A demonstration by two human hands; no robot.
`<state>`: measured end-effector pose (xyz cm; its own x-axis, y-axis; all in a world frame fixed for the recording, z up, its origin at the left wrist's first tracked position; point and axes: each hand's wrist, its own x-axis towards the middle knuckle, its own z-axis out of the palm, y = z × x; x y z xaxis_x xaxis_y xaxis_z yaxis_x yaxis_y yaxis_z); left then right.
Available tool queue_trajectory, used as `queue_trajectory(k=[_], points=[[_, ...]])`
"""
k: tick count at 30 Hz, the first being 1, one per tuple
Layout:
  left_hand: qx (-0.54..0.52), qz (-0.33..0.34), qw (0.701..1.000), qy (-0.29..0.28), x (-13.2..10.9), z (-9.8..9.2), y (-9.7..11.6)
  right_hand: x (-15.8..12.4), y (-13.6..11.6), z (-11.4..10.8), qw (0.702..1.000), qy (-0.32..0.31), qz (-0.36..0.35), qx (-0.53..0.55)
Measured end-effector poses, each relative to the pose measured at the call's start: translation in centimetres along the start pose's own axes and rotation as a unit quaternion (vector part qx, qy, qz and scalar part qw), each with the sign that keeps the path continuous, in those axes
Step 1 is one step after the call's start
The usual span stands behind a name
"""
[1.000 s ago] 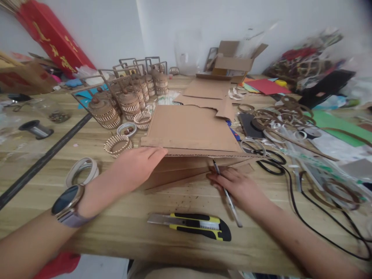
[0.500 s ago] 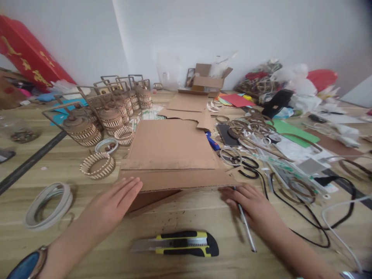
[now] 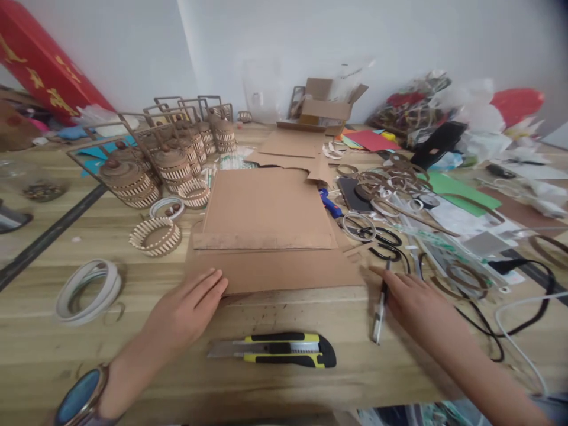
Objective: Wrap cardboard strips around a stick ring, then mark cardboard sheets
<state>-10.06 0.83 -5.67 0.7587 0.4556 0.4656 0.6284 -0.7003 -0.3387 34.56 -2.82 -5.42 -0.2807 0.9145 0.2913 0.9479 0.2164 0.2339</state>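
Note:
Brown cardboard [image 3: 270, 207] lies on the wooden table with a long flap toward me. My left hand [image 3: 190, 307] rests on the flap's near left corner, fingers together and stretched out, holding nothing. Just right of the flap is my right hand [image 3: 406, 296], with a thin pen-like tool [image 3: 380, 313] under its fingers; the fingers are partly hidden, so the grip on the tool is unclear. A yellow and black utility knife [image 3: 288, 349] lies between my hands and the table's front edge, blade pointing left.
Slatted lantern-like baskets [image 3: 128, 180], a slatted ring [image 3: 155, 238] and white rings [image 3: 89, 293] stand at left. Scissors [image 3: 384, 242], a blue tool [image 3: 331, 204], brown strips [image 3: 399, 183] and cables [image 3: 544, 278] lie at right. An open carton [image 3: 326, 109] is at the back.
The near cardboard flap has come down flatter onto the table. My right hand has moved off its edge to the right, and the thin tool has shifted with it. The view has tilted slightly.

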Motion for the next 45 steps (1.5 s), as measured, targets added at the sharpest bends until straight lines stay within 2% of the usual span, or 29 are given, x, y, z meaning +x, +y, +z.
queue_trajectory(k=[3, 6, 9, 11, 13, 16, 19, 21, 24, 26, 28, 31, 35, 39, 45], points=[[-0.001, -0.007, 1.0, -0.01, -0.2, 0.1, 0.3, 0.4, -1.1, -1.5, 0.998, 0.032, 0.011, -0.048], [-0.008, -0.013, 1.0, -0.026, -0.5, 0.2, 0.4, 0.8, -4.1, -3.8, 0.993, 0.065, -0.076, 0.063], [-0.013, -0.014, 0.999, -0.04, -0.6, 0.0, 0.3, 1.0, -8.2, -5.0, 0.958, 0.003, -0.179, 0.222], [-0.014, -0.013, 0.999, -0.048, -0.4, -0.3, 0.2, 1.2, -10.8, -5.0, 0.945, -0.042, -0.196, 0.258], [-0.014, -0.007, 0.998, -0.054, -0.1, -0.6, 0.2, 1.5, -12.7, -4.6, 0.944, -0.054, -0.201, 0.256], [-0.009, 0.003, 0.998, -0.063, 0.1, -1.0, 0.2, 1.8, -13.8, -4.6, 0.937, -0.104, -0.193, 0.272], [-0.013, 0.012, 0.998, -0.057, 0.2, -1.0, 0.3, 1.8, -12.6, -5.6, 0.906, -0.199, -0.158, 0.339], [-0.016, 0.011, 0.999, -0.05, 0.2, -0.8, 0.3, 1.6, -10.9, -6.2, 0.887, -0.222, -0.126, 0.386], [-0.018, 0.005, 0.999, -0.044, 0.3, -0.6, 0.5, 1.4, -8.1, -6.2, 0.875, -0.203, -0.077, 0.434], [-0.025, 0.0, 0.999, -0.038, 0.4, -0.5, 0.6, 1.4, -6.7, -5.8, 0.881, -0.176, -0.05, 0.436], [-0.031, -0.011, 0.999, -0.036, 0.5, -0.5, 0.8, 1.7, -5.8, -5.5, 0.891, -0.144, -0.032, 0.429], [-0.026, -0.024, 0.998, -0.043, 0.6, -0.6, 1.0, 2.5, -5.6, -5.5, 0.891, -0.121, -0.021, 0.437], [-0.022, -0.035, 0.998, -0.049, 0.7, -0.4, 1.4, 3.9, -5.6, -5.8, 0.868, -0.162, 0.004, 0.47], [-0.004, -0.019, 1.0, -0.023, 1.6, 0.2, 1.7, 5.1, -4.7, -5.6, 0.846, -0.201, 0.048, 0.491], [0.032, 0.057, 0.997, 0.03, 3.1, 0.3, 2.0, 6.2, -4.2, -5.6, 0.851, -0.205, 0.043, 0.482]])
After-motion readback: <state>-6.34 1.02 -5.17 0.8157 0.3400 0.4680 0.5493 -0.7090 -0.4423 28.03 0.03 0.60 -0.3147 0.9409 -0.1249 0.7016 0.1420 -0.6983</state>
